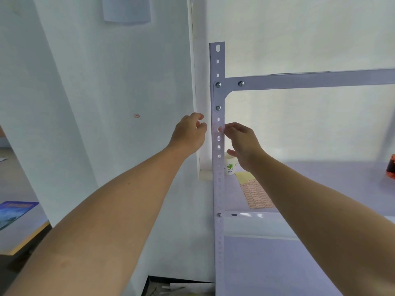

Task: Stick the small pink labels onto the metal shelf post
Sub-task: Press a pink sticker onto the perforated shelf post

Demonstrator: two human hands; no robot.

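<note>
The white perforated metal shelf post (218, 97) stands upright in the middle of the view. A small pink label (219, 129) sits on its face at mid height. My right hand (243, 144) pinches or presses that label with thumb and forefinger at the post's right edge. My left hand (189, 133) hovers just left of the post, fingers curled together, and I cannot tell whether it holds anything. A sheet of pink labels (256, 195) lies on the shelf behind the post, partly hidden by my right forearm.
A paper cup (230, 166) stands on the shelf board (320, 178) beside the post. An orange and black object (391, 169) sits at the far right. One pink label (136, 116) is stuck on the white wall at left. A desk with a blue booklet (15, 212) lies lower left.
</note>
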